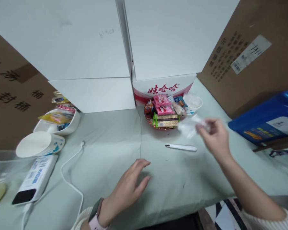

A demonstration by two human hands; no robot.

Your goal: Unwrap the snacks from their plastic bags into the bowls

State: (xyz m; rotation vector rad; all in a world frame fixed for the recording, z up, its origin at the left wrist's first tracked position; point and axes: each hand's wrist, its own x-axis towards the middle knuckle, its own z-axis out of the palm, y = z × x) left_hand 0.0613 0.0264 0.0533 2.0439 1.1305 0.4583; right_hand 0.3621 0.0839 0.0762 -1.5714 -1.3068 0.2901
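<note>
My right hand (214,135) pinches a crumpled piece of clear plastic (190,125), blurred by motion, just right of the snack bowl. Low over the cloth, my left hand (129,182) has its fingers apart and holds nothing; a watch band circles its wrist. Between the hands and the bowl lies a white pen-style craft knife (181,147), its dark tip to the left. Pink packets (164,110), a green-edged bar packet (166,121) and other wrapped snacks fill a reddish bowl (158,128). Behind it stands a white paper cup (193,102) with clear plastic inside.
Left, a white dish (73,119) holds packets beside a tipped paper bowl (56,143), a white power strip (39,175) and a cable (68,182). White panels (86,48) close off the back. A blue jug (261,118) and a cardboard box (244,83) stand right.
</note>
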